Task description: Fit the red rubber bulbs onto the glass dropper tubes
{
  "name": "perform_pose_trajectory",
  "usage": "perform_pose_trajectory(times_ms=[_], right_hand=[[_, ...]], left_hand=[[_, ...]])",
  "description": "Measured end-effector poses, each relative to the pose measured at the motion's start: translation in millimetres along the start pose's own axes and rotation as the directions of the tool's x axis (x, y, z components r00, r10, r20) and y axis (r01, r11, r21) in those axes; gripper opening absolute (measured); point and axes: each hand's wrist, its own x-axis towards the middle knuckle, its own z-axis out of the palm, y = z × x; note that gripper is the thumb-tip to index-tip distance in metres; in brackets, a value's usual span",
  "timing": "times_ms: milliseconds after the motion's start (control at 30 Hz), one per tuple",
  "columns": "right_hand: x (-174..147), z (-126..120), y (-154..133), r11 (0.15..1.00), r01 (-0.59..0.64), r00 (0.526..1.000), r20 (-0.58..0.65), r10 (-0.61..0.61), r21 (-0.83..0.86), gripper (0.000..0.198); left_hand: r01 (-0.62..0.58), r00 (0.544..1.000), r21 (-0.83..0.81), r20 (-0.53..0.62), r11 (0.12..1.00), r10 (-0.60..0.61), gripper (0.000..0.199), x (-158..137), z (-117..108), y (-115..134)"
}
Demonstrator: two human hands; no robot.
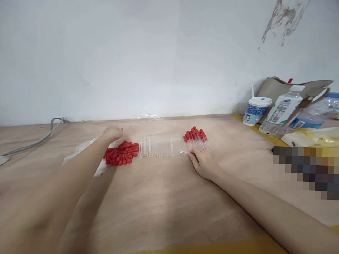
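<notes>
Brown desk bears a row of clear tubes

The row runs across the papered top, a pile of red bulbs beside its left end and red-topped tubes at its right. Beside these, the right hand pinches a single tube in its grip; the left hand, near the pile, has its grip closed on one bulb, mostly hidden.

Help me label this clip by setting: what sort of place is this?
Likely an informal workroom: red bulbs lie beside a row of thin clear tubes on a brown-covered table, and a drink cup stands near the wall.
</notes>
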Motion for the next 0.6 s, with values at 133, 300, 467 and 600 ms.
perform_pose_trajectory(times_ms=[133, 300, 467, 600], right_hand=[[-0.2, 2.2, 1.8, 0.999, 0.024, 0.999, -0.043, -0.023, 0.026, 0.023], [-3.1, 0.5, -4.4, 0.992, 0.115, 0.992, -0.055, -0.112, 0.044, 0.025], [-7.7, -1.7, -20.9, 0.965, 0.208, 0.978, -0.061, -0.200, 0.159, 0.022], [-10.0, -1.3, -30.7, 0.949, 0.246, 0.969, -0.046, -0.242, 0.195, 0.021]], left_hand=[[-0.319, 0.946, -0.205, -0.136, 0.925, 0.296, 0.015, -60.2, 9.3, 18.4], [-0.480, 0.825, -0.419, 0.084, 0.771, 0.559, 0.029, -151.9, 37.5, 41.4], [-0.455, 0.799, -0.456, 0.172, 0.765, 0.577, 0.023, -164.9, 51.8, 49.1], [-0.451, 0.780, -0.510, 0.174, 0.732, 0.601, 0.021, -161.1, 53.1, 50.9]])
